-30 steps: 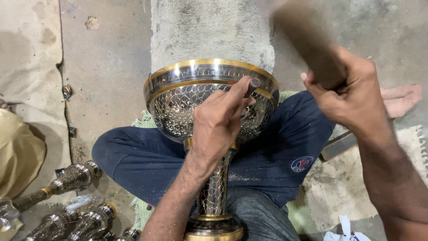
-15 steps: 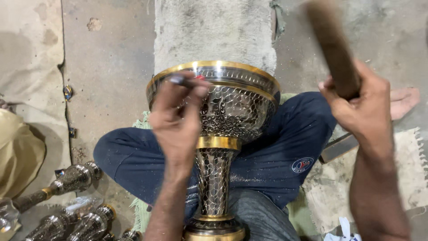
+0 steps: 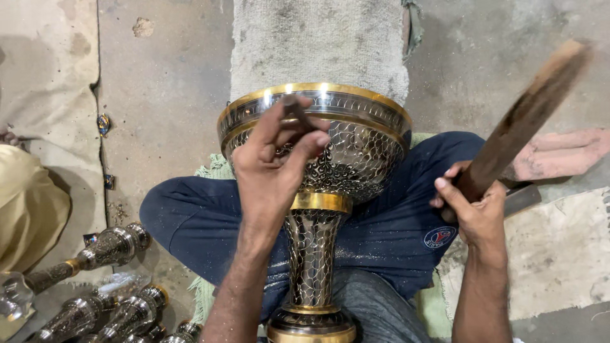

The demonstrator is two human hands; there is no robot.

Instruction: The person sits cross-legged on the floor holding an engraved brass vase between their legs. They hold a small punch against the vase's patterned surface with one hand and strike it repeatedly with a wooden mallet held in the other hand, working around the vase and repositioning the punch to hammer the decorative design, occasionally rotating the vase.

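A large engraved metal goblet [image 3: 356, 159] with gold bands lies across my lap, its bowl pointing away from me and its stem [image 3: 312, 257] running toward me. My left hand [image 3: 273, 171] pinches a small dark chisel [image 3: 297, 114] against the rim of the bowl. My right hand [image 3: 473, 209] grips a thick wooden mallet [image 3: 527, 114], raised to the right of the bowl and clear of it. My crossed legs in dark blue trousers [image 3: 190, 222] lie under the goblet.
A grey carpet-covered block [image 3: 318, 44] stands beyond the bowl. Several smaller engraved metal pieces [image 3: 95, 279] lie on the floor at lower left. Another person's tan clothing [image 3: 28, 209] shows at the left edge. A bare foot [image 3: 559, 155] rests at right on the concrete floor.
My left hand shifted from gripping the bowl's side to setting the chisel at the rim. The mallet in my right hand swung outward to the right and its hand dropped lower.
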